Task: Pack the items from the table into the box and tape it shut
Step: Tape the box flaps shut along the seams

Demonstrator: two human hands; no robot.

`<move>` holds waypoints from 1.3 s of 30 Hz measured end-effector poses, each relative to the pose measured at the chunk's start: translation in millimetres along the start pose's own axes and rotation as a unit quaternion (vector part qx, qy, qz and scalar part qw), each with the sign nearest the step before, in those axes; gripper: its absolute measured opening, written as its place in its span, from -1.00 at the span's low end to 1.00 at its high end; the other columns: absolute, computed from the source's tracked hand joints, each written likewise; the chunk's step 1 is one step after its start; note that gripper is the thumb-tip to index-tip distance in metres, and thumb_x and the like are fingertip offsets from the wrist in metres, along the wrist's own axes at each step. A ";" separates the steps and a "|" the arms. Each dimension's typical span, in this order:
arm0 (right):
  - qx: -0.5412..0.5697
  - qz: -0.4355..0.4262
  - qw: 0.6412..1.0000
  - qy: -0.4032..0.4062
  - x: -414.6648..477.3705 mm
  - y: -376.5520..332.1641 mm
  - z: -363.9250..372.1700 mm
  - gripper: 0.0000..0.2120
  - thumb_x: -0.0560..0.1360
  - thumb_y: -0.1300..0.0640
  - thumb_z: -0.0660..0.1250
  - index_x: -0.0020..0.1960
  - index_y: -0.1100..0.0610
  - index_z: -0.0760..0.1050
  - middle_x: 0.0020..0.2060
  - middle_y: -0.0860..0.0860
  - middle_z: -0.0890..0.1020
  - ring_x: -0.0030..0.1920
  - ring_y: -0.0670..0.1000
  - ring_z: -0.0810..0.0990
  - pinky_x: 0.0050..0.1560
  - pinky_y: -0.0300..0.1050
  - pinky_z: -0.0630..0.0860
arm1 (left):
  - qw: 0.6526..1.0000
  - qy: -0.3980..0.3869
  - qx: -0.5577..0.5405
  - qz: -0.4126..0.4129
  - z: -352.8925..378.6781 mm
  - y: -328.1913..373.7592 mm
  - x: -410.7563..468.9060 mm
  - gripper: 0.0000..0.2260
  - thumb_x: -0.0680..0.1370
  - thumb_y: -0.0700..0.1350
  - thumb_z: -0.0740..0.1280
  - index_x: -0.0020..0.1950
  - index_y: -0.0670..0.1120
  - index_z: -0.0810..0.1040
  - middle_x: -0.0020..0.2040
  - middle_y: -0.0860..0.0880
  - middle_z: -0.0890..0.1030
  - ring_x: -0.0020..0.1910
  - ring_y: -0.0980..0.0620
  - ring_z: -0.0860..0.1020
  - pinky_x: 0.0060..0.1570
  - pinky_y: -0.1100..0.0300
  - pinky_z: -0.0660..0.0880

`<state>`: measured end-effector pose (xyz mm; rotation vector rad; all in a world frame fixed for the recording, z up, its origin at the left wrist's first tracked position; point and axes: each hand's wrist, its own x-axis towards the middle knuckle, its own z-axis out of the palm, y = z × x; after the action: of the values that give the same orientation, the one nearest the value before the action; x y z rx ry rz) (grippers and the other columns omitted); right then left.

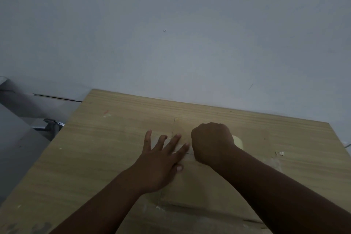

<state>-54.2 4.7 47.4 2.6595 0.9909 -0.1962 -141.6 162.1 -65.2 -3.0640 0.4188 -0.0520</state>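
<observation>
While pressing box (pixel 190 182): tape roll (pixel 238 141) in right hand (pixel 211 142).

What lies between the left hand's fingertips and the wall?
Head view: beyond the left hand only bare box top, then bare table up to the wall.

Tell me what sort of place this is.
Probably a plain indoor workroom or home packing spot: a bare grey-white wall, a worn wooden table pushed against it, and a cardboard box being taped by bare hands.
</observation>
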 end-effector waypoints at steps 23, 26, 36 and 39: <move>0.571 0.076 0.804 0.147 -35.7 79.8 60.9 -0.54 0.57 -0.17 0.32 -0.41 0.07 0.45 -0.48 -0.06 0.42 -0.43 -0.06 0.40 -0.29 -0.10 0.32 | 0.999 -0.016 0.019 -0.032 -0.9 22.1 1.8 -0.41 0.66 0.27 0.00 0.57 -0.02 0.35 0.54 -0.25 0.36 0.56 -0.22 0.29 0.44 -0.48 -0.01; 0.545 0.065 0.816 0.181 -30.3 71.3 61.9 -0.51 0.58 -0.10 0.35 -0.48 -0.01 0.36 -0.52 -0.11 0.33 -0.45 -0.13 0.33 -0.36 -0.22 0.26 | 0.999 -0.010 0.025 -0.025 1.7 19.9 3.0 -0.40 0.69 0.26 -0.11 0.55 -0.04 0.38 0.52 -0.25 0.40 0.53 -0.20 0.34 0.45 -0.43 0.01; 0.359 0.034 0.921 0.146 -31.2 99.2 60.4 -0.47 0.56 -0.17 0.28 -0.48 0.08 0.33 -0.58 -0.02 0.32 -0.52 -0.07 0.28 -0.37 -0.11 0.30 | 0.998 0.017 0.011 -0.063 1.5 32.0 4.3 -0.43 0.60 0.19 0.13 0.53 -0.07 0.42 0.49 -0.26 0.43 0.51 -0.22 0.38 0.45 -0.41 0.04; 0.347 0.037 0.926 0.144 -30.6 97.4 58.5 -0.48 0.56 -0.18 0.27 -0.46 0.10 0.37 -0.57 0.00 0.34 -0.52 -0.07 0.30 -0.38 -0.10 0.32 | 0.998 0.018 0.001 -0.066 0.3 41.2 11.0 -0.45 0.60 0.12 0.11 0.49 -0.14 0.46 0.46 -0.28 0.45 0.49 -0.25 0.39 0.43 -0.39 0.08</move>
<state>-14.6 -102.9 21.0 3.4489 1.0462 -0.1635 -142.0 119.6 -67.4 -3.0878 0.2170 -0.1141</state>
